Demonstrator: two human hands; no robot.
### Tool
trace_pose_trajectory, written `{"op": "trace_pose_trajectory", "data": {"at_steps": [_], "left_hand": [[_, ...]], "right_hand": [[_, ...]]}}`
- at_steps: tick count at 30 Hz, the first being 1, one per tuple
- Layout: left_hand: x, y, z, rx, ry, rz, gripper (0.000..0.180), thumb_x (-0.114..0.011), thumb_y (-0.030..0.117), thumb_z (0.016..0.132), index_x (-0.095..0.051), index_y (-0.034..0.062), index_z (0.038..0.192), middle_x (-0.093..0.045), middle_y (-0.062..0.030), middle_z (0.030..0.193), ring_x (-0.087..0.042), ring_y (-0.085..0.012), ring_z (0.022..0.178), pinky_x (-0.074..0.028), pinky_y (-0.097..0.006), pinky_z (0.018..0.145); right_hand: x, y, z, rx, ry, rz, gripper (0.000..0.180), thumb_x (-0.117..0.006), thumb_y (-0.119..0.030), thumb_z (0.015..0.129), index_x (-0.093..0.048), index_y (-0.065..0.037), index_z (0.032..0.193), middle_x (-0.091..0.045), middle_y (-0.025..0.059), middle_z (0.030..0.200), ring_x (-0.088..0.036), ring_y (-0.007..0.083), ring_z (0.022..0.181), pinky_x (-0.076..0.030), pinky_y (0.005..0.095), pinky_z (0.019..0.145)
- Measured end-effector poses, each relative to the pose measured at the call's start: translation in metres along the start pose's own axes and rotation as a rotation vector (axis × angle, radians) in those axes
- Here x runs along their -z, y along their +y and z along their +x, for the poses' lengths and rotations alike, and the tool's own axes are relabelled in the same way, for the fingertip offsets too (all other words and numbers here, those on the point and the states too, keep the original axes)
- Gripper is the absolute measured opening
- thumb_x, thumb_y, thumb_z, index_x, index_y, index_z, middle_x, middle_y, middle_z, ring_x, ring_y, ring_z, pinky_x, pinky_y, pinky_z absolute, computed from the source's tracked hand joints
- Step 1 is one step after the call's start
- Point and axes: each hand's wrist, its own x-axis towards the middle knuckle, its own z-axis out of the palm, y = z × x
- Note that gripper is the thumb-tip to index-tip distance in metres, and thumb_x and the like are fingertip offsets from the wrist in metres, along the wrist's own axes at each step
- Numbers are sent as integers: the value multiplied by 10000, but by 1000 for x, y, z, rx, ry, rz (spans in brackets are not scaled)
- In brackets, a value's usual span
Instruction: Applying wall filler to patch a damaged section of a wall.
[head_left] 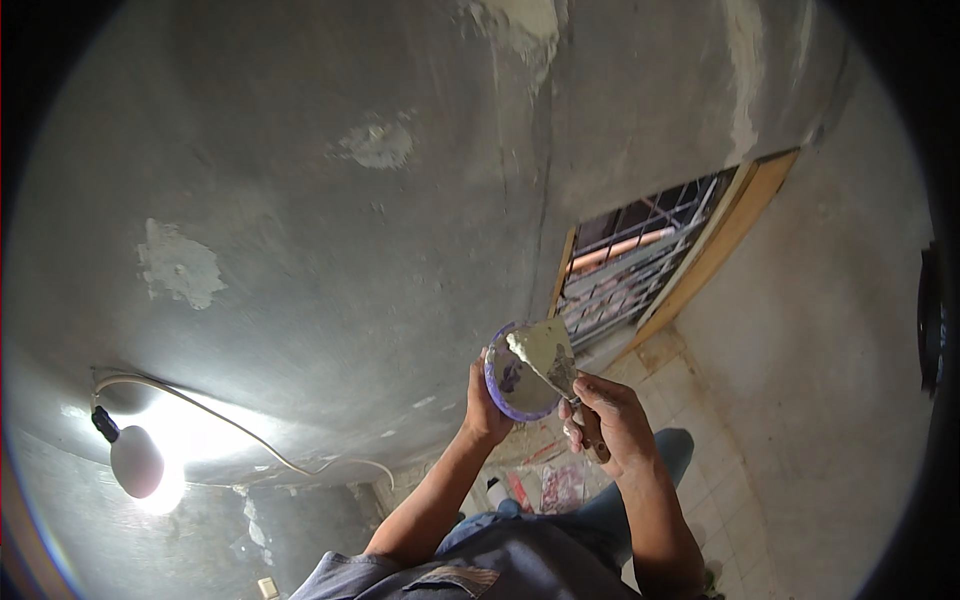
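My left hand (485, 408) is wrapped round the side of a purple-rimmed bowl (497, 397), which is tilted so its smeared inside shows. In my right hand (618, 418) is a putty knife (562, 376), gripped by its brown handle. Its broad blade lies over the bowl's right side and hides part of it. Pale putty (519, 346) coats the blade and is thickest along the left edge. Whitish smears mark the fingers of my right hand.
A grey wall (330, 250) with several pale patches rises ahead. To the right is a barred window (640, 250) with a wooden frame. A lit bulb (137, 462) hangs at the left on a pale cable (250, 432). Below my hands, a reddish-stained sheet (563, 487) lies on the floor.
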Motion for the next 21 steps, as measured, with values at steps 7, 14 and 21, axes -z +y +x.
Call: {"op": "trace_pose_trajectory", "data": {"at_steps": [7,14,21], "left_hand": [[-58,32,-14,-64,-187,-42,695,-358,596,925,-410,99,1408,-471,-130,1410,-455,-304,1292,-352,-483,1087],[-68,36,-19,-96,-257,-43,734,-387,642,890,-410,126,1411,-462,-126,1418,-445,-323,1305,-357,-534,1076],[-67,43,-17,-28,-227,22,822,-415,718,827,-427,128,1400,-475,-130,1400,-462,-327,1288,-403,-526,1034]], "right_hand": [[-42,-80,-7,247,-117,115,264,-511,-168,979,-590,33,1131,-620,108,780,-578,178,547,-480,320,512],[-120,-204,-8,666,-113,194,233,-492,-170,976,-573,-4,1118,-631,114,839,-576,179,610,-475,334,532],[-208,-299,-17,1100,20,62,321,-504,-162,966,-553,24,1223,-641,104,876,-564,170,609,-492,330,582]]}}
